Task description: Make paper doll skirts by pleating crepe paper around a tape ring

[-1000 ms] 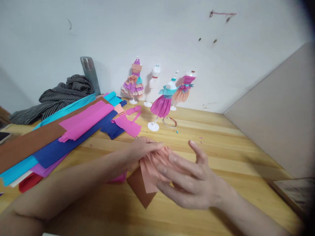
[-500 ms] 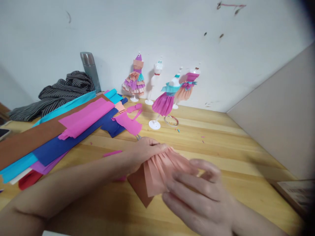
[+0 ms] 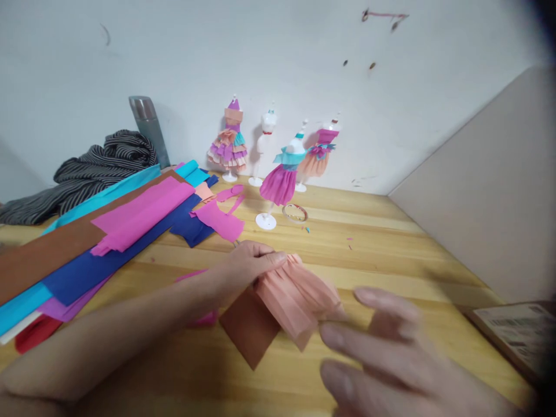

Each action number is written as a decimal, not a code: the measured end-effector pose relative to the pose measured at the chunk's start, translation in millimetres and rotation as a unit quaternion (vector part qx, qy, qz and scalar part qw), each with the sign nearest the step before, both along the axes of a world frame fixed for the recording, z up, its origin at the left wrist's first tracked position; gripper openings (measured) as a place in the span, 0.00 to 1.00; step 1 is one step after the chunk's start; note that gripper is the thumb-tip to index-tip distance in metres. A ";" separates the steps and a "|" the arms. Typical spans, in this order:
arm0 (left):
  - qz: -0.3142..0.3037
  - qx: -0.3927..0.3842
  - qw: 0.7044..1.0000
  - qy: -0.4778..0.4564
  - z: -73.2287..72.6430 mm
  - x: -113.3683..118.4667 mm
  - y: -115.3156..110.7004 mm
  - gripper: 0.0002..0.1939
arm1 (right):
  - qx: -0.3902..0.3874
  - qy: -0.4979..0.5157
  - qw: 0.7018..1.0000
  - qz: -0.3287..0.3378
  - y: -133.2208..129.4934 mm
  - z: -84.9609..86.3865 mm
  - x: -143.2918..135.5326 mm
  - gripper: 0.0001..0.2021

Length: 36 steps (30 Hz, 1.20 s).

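Pleated peach crepe paper (image 3: 295, 295) hangs fanned out from my left hand (image 3: 249, 266), whose thumb and fingers pinch its gathered top edge. Under it, a brown paper piece (image 3: 249, 327) shows with a pointed corner; whether my left hand also grips it I cannot tell. My right hand (image 3: 386, 353) is at the lower right, blurred, with fingers apart and nothing between them, close to the peach paper's free edge. Pink paper scraps (image 3: 204, 318) lie partly hidden behind my left forearm.
Small dress forms in paper dresses stand near the wall, the closest in a magenta skirt (image 3: 278, 184). A tape roll (image 3: 295, 213) lies beside it. Coloured paper sheets (image 3: 143, 211), a striped cloth (image 3: 108, 165) and a grey bottle (image 3: 150, 127) occupy the left. A box (image 3: 512, 336) sits at right.
My right hand has let go of the peach paper and moved right and down. The paper's lower edge now hangs free, and more of the brown piece shows. The view has shifted slightly.
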<state>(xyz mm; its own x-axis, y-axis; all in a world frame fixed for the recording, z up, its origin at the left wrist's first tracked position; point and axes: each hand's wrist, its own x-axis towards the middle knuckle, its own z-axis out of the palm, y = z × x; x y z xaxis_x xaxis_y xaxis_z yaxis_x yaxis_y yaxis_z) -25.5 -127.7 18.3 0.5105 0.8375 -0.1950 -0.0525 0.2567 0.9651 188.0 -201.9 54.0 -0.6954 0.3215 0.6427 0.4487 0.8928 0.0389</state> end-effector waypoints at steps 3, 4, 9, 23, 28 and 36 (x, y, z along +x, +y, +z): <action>-0.018 -0.037 0.998 -0.042 0.1 -1.8 2.9 0.28 | 0.107 -0.043 0.985 0.130 34.5 5.0 -11.1 0.09; -0.021 -0.041 0.998 -0.046 0.9 -2.3 3.6 0.28 | 0.128 -0.024 0.983 0.131 43.7 4.1 -14.1 0.09; -0.023 0.023 0.999 -0.012 2.6 -3.2 5.3 0.30 | 0.166 -0.026 0.985 0.051 56.5 -10.0 -19.1 0.12; -0.049 0.169 0.978 0.113 3.7 -6.7 2.7 0.26 | 0.100 0.052 0.994 -0.008 38.5 -6.1 -16.2 0.15; -0.051 0.148 0.985 0.076 -0.8 -3.3 4.5 0.25 | 0.137 -0.005 0.990 -0.027 40.3 -13.1 -24.9 0.13; -0.086 0.190 0.972 0.113 -1.2 -5.1 3.4 0.25 | 0.024 0.007 1.000 0.012 12.8 -6.8 -11.1 0.06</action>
<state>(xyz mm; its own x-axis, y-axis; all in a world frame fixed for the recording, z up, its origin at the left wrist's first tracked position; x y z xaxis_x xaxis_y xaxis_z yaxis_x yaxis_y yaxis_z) -30.6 -124.3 17.1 0.6289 0.7774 -0.0121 0.1839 -0.1336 0.9738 176.9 -189.1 47.2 -0.6932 0.2725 0.6672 0.4277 0.9007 0.0764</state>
